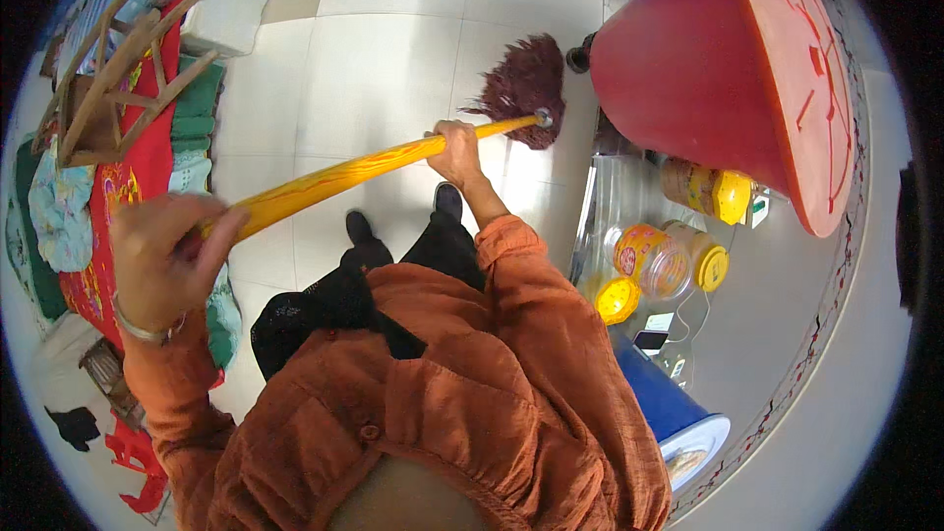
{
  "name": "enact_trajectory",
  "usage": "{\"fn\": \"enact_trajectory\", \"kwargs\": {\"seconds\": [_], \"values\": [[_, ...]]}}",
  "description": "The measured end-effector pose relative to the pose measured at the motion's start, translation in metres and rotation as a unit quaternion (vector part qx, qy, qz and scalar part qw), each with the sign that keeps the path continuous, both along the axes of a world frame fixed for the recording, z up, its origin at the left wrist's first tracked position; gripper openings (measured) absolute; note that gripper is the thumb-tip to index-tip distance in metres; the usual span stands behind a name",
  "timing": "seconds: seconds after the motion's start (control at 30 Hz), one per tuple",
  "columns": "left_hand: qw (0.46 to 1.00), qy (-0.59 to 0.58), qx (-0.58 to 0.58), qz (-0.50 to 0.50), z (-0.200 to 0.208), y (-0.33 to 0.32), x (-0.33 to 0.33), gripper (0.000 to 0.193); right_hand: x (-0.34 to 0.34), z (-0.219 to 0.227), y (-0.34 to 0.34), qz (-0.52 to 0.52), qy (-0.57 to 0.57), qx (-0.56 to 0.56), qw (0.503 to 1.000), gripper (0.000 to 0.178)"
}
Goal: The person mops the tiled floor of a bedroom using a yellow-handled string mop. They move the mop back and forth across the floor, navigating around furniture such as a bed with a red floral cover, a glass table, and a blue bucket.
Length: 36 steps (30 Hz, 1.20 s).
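Observation:
A mop with a yellow wood-grain handle slants across in front of me. Its dark maroon mop head lies on the pale tiled floor, close to the foot of the large red tub. My left hand, with a bangle at the wrist, wraps round the upper end of the handle; it is slightly blurred. Lower down, my right hand grips the shaft nearer the mop head. Both sleeves are rust-orange.
To the right stand a big red tub, jars with yellow lids and a blue container. On the left, an upturned wooden stool rests on a red cloth, near a white box. Pale floor tiles lie between.

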<state>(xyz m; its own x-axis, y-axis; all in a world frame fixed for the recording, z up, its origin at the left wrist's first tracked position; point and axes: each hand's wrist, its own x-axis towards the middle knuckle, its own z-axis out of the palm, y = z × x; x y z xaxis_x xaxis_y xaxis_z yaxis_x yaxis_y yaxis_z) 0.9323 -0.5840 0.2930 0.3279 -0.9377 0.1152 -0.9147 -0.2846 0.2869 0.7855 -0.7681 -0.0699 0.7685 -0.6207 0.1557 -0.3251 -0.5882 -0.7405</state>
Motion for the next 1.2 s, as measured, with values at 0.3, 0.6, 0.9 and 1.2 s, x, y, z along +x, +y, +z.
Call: {"fn": "enact_trajectory", "kwargs": {"seconds": [0.3, 0.6, 0.9, 1.2], "values": [[0.987, 0.102, 0.120, -0.006, -0.063, 0.022, 0.068, 0.033, -0.003, -0.047, 0.049, -0.166, 0.027, -0.052, 0.984, 0.019], [0.971, 0.176, 0.163, 0.019, -0.172, 0.124, 0.096, 0.030, 0.018, -0.118, 0.091, -0.110, 0.062, -0.117, 0.985, 0.018], [0.936, 0.285, 0.197, -0.068, -0.323, 0.118, 0.026, 0.051, -0.046, -0.205, -0.006, 0.008, 0.120, -0.179, 0.976, 0.014], [0.910, 0.309, 0.267, -0.066, -0.468, 0.037, 0.012, 0.052, -0.084, -0.294, -0.095, -0.002, 0.176, -0.257, 0.950, 0.017]]}}
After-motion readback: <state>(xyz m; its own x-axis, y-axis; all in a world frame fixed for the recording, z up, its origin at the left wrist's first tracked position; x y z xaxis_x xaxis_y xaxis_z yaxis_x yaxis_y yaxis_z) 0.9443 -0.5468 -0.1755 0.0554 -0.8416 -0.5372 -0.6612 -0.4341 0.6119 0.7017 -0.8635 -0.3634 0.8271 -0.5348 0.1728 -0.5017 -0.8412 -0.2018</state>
